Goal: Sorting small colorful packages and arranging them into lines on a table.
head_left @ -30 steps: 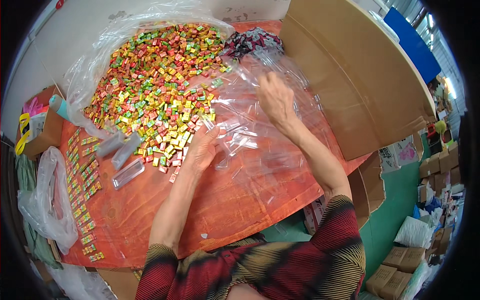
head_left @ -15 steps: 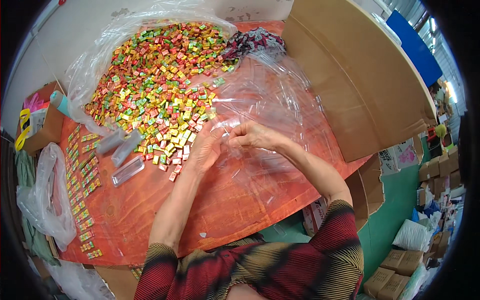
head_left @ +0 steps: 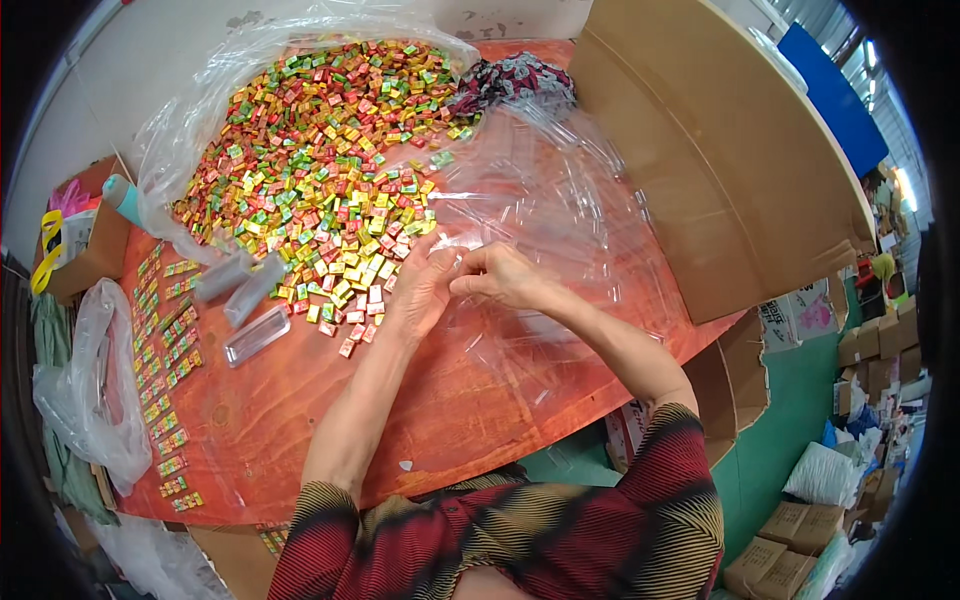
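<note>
My left hand (head_left: 420, 292) and my right hand (head_left: 502, 277) meet over the middle of the red table. Between their pinched fingers is a clear plastic piece (head_left: 458, 244), mostly hidden, whose exact shape I cannot make out. Just beyond my left hand spreads a big heap of small red, yellow, green and orange boxes (head_left: 320, 170). Clear plastic trays or covers (head_left: 540, 200) lie in a jumbled layer beyond and beside my right hand. Left of my left forearm, a clear oblong tray (head_left: 258, 336) rests near two similar ones (head_left: 250, 290).
Rows of small coloured packs (head_left: 172, 415) line the table's left side. A tall cardboard sheet (head_left: 720, 160) stands along the right. Patterned cloth (head_left: 515, 82) lies at the back. At the left are a cardboard box (head_left: 95, 250) and a clear plastic bag (head_left: 100, 390).
My hands stay together in nearly the same place. The right fingers have shifted slightly, drawing closer to the left hand. A few small boxes show nearer my left wrist.
</note>
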The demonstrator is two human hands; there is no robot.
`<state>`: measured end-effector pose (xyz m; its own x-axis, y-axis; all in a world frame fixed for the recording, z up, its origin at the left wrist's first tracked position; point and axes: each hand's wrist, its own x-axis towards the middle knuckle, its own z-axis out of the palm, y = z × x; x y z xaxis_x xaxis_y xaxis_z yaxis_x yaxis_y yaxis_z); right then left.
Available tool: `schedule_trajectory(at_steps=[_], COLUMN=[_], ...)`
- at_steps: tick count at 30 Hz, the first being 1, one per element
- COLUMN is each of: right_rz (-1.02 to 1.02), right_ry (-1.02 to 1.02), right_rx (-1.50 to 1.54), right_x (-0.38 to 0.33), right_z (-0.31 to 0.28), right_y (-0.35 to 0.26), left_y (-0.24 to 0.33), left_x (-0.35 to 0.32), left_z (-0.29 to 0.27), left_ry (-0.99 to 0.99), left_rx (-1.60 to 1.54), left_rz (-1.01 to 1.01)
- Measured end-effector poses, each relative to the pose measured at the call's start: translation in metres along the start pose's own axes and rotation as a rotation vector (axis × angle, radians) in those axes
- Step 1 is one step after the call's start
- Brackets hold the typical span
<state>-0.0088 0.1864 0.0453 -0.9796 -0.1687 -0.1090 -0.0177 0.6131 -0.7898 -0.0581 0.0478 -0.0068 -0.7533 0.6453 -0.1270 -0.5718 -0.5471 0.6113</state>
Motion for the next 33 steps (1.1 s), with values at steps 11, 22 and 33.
schedule_trajectory(at_steps=[11, 22, 33], right_rz=[-0.118, 0.020, -0.711], right_ry=[0.171, 0.992, 0.158], right_rx=[-0.193, -0.986, -0.387], right_x=[-0.012, -0.010, 0.067], right_z=[0.007, -0.085, 0.133], right_y=[-0.006, 0.011, -0.092], left_y=[-0.010, 0.022, 0.115], left_x=[-0.004, -0.096, -0.166], left_z=[-0.002, -0.022, -0.159], left_ry=[-0.017, 0.281, 0.775], left_rx=[0.045, 1.224, 2.130], left_rz=[-0.062, 0.477, 0.418])
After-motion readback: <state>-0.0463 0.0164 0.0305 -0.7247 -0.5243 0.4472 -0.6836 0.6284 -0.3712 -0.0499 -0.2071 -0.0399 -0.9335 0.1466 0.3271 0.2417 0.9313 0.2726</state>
